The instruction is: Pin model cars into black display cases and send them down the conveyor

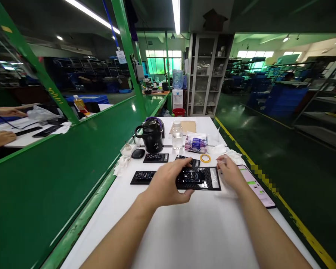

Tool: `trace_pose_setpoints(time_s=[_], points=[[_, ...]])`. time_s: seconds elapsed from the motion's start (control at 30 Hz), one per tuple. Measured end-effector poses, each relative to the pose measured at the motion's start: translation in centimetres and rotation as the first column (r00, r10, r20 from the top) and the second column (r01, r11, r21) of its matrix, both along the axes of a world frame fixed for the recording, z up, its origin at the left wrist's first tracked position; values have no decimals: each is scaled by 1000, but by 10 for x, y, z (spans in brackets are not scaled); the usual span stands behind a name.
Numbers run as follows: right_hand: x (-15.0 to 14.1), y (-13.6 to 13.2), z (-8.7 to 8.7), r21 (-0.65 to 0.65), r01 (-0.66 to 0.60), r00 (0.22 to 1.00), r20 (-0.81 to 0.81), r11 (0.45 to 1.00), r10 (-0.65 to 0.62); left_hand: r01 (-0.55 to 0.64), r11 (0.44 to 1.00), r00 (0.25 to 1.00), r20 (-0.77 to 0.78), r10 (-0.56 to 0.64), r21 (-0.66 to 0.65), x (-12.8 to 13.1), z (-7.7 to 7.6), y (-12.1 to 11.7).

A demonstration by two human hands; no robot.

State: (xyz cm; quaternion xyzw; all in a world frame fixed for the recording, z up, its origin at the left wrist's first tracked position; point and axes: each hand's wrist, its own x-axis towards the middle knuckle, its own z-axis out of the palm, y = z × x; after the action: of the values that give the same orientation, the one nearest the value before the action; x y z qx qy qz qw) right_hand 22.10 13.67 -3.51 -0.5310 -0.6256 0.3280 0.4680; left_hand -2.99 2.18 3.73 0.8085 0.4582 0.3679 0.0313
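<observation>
Head view: had a glossy black plate (207,175) with a dark model car (192,176) on top in the left hand (168,183), lifted just off the white worktop (170,231). Pinched its left end between thumb and fingers, thumb at the near edge. Had the right hand (232,173) up by the opposite end, next to the pale label (214,177), fingers curled in towards the thumb. Couldn't tell about actual contact there, or about anything pinched in those fingers.

Saw a second plate (134,178) lying partly behind the left hand, a third plate (156,158) farther back beside a black mouse (138,153), and a fourth plate (196,163) mostly hidden behind the held one. Also spotted a yellow tape roll (205,161) beyond, a phone (259,188) right of the right hand, plus a black jug (153,141) and a clear bottle (177,137) towards the back.
</observation>
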Motion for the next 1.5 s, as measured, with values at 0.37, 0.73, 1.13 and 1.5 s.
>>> trace_pose_setpoints(time_s=[0.37,0.73,1.13,1.5], points=[[-21,-68,69,239,-237,809,-489,942,328,93,994,989,-109,-99,-54,13,-44,3],[-36,-85,62,319,-607,295,-760,728,578,90,995,995,-40,-92,-49,18,-45,-3],[-39,-87,62,306,-637,339,-713,708,614,95,995,995,-35,-96,-39,19,-44,-4],[-38,-88,61,307,-628,360,-700,715,617,91,995,995,-24,-92,-46,20,-46,-4]])
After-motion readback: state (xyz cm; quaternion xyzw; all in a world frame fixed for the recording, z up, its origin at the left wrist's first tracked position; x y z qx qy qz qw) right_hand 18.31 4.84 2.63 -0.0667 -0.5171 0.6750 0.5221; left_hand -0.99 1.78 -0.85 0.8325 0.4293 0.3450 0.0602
